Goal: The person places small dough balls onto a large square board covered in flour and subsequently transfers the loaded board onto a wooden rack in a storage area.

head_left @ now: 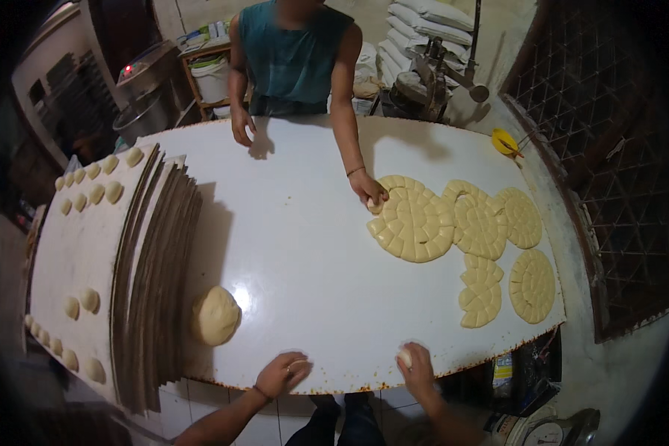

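Observation:
My left hand (284,372) rests cupped on the near edge of the white table (305,245), closed over a small dough piece that is mostly hidden. My right hand (415,366) rolls a small pale dough ball (404,358) on the table edge under its palm. A large round dough lump (215,315) lies left of my left hand. Round discs of dough cut into small squares (416,219) lie on the right half of the table.
A person in a teal sleeveless top stands across the table, one hand (367,189) on a piece at the cut dough, the other (241,126) flat on the table. Stacked trays (152,275) with rolled balls (89,299) sit left. A yellow cup (505,141) and sacks (424,30) lie beyond.

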`<state>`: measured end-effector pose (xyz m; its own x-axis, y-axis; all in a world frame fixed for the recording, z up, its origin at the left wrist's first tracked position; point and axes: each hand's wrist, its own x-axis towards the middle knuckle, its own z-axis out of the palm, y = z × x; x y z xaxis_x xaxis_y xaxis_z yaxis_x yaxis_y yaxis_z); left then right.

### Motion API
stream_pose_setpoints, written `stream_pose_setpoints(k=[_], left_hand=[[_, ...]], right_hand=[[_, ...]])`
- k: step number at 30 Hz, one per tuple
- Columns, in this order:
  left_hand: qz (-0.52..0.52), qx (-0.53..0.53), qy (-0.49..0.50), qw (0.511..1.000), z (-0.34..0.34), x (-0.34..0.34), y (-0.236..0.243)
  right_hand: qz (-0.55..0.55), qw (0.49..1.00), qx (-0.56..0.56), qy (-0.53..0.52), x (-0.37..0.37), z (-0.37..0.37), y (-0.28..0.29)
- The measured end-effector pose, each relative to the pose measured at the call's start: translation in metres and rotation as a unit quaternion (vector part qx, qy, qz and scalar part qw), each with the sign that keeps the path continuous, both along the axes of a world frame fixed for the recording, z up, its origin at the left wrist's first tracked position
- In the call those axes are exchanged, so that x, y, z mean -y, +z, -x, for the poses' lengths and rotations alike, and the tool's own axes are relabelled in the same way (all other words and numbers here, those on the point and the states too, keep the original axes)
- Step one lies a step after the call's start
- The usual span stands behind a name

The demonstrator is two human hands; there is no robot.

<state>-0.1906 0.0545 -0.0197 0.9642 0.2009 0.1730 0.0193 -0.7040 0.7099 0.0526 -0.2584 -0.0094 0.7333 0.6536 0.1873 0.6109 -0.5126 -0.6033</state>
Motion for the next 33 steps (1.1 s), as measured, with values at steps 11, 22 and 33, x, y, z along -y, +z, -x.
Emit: stream_pose_setpoints(k=[11, 22, 33], left_hand=[[-0.068, -0.016, 0.037, 0.997, -0.037, -0.005, 0.003], [-0.051, 0.074, 0.196, 0.976, -0.066, 0.028, 0.007], [-0.01, 0.049, 0.242, 0.969, -0.066, 0.059, 0.002]], right_hand=[[-0.019, 0.999, -0.019, -0.018, -0.034, -0.014, 0.002], [0.002, 0.998, -0.019, 0.062, -0.049, -0.01, 0.002], [0.0, 0.998, 0.003, 0.068, -0.07, 0.003, 0.002]])
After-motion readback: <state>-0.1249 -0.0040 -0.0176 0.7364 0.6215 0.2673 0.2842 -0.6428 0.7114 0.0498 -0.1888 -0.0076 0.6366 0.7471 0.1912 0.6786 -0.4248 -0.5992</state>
